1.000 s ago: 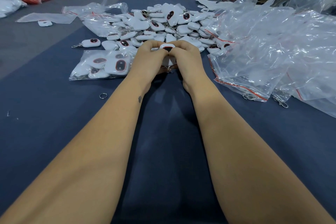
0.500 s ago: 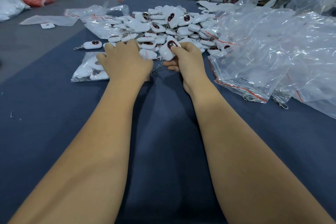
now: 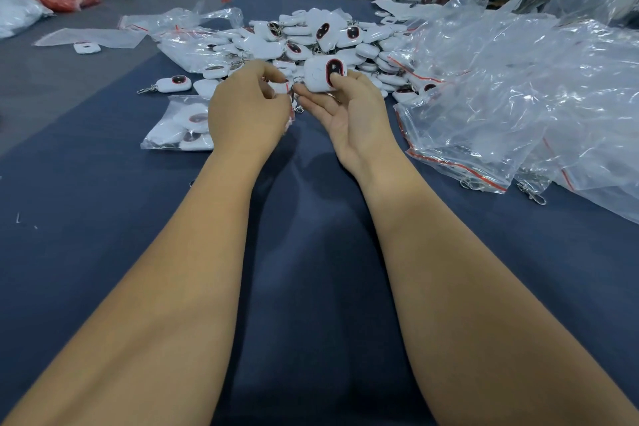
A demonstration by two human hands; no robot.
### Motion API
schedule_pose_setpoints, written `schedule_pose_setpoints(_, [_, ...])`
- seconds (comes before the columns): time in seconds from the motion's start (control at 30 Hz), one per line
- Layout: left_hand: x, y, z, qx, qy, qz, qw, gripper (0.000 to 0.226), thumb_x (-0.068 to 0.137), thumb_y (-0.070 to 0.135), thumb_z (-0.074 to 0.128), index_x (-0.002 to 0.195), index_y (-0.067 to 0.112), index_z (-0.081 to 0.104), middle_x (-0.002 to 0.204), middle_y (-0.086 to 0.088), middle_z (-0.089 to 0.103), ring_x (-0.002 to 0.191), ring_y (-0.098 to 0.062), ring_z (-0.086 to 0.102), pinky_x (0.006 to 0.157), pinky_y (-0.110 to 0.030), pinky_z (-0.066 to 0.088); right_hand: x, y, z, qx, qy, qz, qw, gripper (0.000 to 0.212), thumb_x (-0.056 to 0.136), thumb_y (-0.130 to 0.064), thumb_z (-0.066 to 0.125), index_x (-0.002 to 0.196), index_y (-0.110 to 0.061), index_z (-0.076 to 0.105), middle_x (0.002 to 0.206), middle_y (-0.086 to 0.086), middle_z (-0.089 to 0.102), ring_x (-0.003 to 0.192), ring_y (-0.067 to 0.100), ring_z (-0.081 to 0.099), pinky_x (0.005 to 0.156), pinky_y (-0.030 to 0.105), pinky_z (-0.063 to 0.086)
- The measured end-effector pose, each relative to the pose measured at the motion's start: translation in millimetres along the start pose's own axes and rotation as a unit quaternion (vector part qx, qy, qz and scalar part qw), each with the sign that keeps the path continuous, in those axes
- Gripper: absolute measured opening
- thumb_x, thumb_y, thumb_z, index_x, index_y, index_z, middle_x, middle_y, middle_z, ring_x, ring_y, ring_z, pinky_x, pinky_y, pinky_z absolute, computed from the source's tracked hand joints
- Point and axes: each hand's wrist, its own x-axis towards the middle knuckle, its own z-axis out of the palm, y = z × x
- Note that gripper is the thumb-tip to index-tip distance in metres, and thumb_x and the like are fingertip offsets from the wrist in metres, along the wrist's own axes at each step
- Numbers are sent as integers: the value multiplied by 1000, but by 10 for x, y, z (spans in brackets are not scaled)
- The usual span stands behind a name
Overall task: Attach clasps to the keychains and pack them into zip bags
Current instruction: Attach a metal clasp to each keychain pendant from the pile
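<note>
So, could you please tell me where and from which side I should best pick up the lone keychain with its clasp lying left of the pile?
Grip the lone keychain by its white body, pinching the two long edges from above. It lies flat on the blue cloth, apart from the pile, so top access looks clear. Its clasp trails toward the left and looks too small and loose to hold firmly.

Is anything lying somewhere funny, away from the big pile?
Yes. One white keychain lies alone on the grey part of the table, far left of the keychain pile. Another keychain with a clasp sits apart too. Two loose clasps poke out under the empty bags.
</note>
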Motion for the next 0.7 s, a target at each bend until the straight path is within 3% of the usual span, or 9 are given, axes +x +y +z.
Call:
schedule_pose_setpoints(0.1, [-10, 35, 12, -70, 1, -17, 997, 27, 78, 14, 54, 95, 33, 63, 72, 13, 58, 61, 4, 51, 51, -4, 34, -21, 2, -7, 12, -13, 14, 1000, 14, 98, 3, 38, 96, -3, 51, 85, 19, 70, 78, 32, 72, 80, 37, 60])
schedule_pose_setpoints(0.17, [-17, 56, 14, -106, -1, -18, 994, 29, 77, 11, 55, 96, 31, 64, 73, 12, 59, 57, 5, 52, 48, -6, 36, -18, 15, 3, -40, 0, 27, 999, 12, 98, 3, 40, 96, -4, 50, 90, 19, 67, 75, 27, 72, 76, 33, 61])
schedule_pose_setpoints(0.23, [-15, 65, 18, -127, 3, -14, 992, 29, 76, 10, 55, 95, 31, 64, 77, 11, 60, 62, 0, 52, 58, -14, 41, -12, 49, 31, -141, 27, 26, 989, 11, 97, 2, 45, 95, -7, 50, 89, 14, 65, 69, 20, 70, 69, 27, 60])
schedule_pose_setpoints(0.33, [-16, 84, 12, -142, 2, -4, 990, 28, 76, 10, 57, 89, 33, 65, 78, 11, 61, 66, -6, 54, 66, -22, 46, -14, 117, 43, -306, 32, -20, 951, 14, 91, 2, 55, 94, -11, 58, 84, 4, 63, 77, 18, 63, 73, 31, 55])
schedule_pose_setpoints(0.43, [-37, 118, 0, -148, 2, 21, 989, 27, 73, 10, 58, 82, 35, 65, 73, 14, 59, 62, 5, 53, 63, -12, 46, -41, 160, 29, -424, 1, -64, 903, 19, 88, 0, 58, 94, -13, 71, 69, -9, 62, 70, 9, 55, 69, 28, 48])
schedule_pose_setpoints(0.53, [-76, 143, 2, -144, 1, 44, 989, 24, 68, 17, 56, 81, 34, 67, 73, 14, 61, 67, 4, 54, 65, -11, 46, -39, 173, 29, -436, 26, -56, 898, 25, 89, -6, 63, 114, -6, 66, 84, 7, 66, 77, 14, 59, 74, 28, 49])
schedule_pose_setpoints(0.63, [-83, 136, 1, -144, 6, 50, 988, 23, 70, 18, 57, 82, 32, 69, 74, 13, 63, 74, -3, 59, 71, -19, 49, -68, 145, 33, -429, 29, -51, 901, 20, 90, -1, 61, 109, -2, 65, 95, 17, 71, 86, 25, 65, 85, 38, 53])
schedule_pose_setpoints(0.7, [-75, 132, 0, -139, 7, 54, 989, 22, 70, 18, 57, 83, 33, 69, 76, 12, 64, 80, -7, 62, 73, -18, 48, -60, 145, 55, -502, -18, -43, 864, 19, 89, 2, 54, 101, -2, 69, 100, 18, 71, 98, 34, 65, 91, 44, 53])
